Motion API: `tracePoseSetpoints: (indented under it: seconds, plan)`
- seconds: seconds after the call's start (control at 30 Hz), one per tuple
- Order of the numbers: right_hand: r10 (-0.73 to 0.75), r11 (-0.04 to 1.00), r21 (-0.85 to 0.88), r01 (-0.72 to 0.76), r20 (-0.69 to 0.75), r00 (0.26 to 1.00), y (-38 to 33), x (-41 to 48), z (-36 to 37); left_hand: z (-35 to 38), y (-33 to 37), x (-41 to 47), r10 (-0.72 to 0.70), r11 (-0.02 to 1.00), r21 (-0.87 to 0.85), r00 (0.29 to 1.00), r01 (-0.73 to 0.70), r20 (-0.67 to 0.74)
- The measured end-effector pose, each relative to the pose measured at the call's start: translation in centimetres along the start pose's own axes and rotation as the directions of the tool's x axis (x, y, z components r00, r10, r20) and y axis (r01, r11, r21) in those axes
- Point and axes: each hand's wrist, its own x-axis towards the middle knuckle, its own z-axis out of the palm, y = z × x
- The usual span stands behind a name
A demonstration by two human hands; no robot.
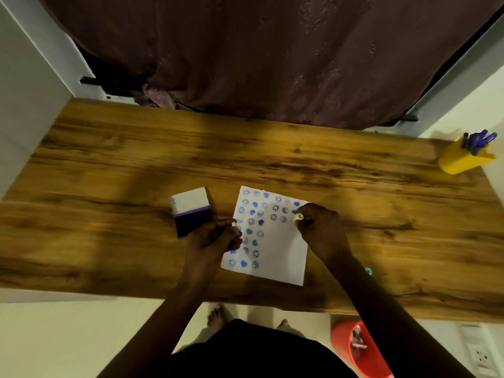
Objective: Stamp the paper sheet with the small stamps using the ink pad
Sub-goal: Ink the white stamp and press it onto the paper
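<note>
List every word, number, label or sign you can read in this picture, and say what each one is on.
No readable words or numbers anywhere.
Paper sheet: only blue stamped smiley faces and hearts, no text.
Ink pad: open, its white lid shows no legible label.
Small stamps in the left hand and right hand: too small to show any marking.
Yellow pen holder: plain, no print visible.
</note>
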Motion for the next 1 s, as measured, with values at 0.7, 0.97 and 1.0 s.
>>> tracePoseSetpoints:
  seconds: [0.7, 0.97, 1.0]
  plan:
    - [-0.04, 0.986, -0.159, 0.053, 0.081, 0.996, 0.6, 0.9, 1.5, 0.9, -0.5, 0.7, -0.038, 0.999, 0.029, 0.999, 0.038, 0.002]
    - [-0.035, 0.974, -0.22, 0.055, 0.095, 0.995, 0.1, 1.3, 1.2, 1.8, -0.3, 0.4, -0.052, 0.998, 0.039, 0.999, 0.052, 0.01]
    - [-0.036, 0.975, -0.217, 0.054, 0.088, 0.995, 0.0, 1.3, 1.2, 2.0, -0.2, 0.3, -0.053, 0.998, 0.032, 0.999, 0.053, 0.013]
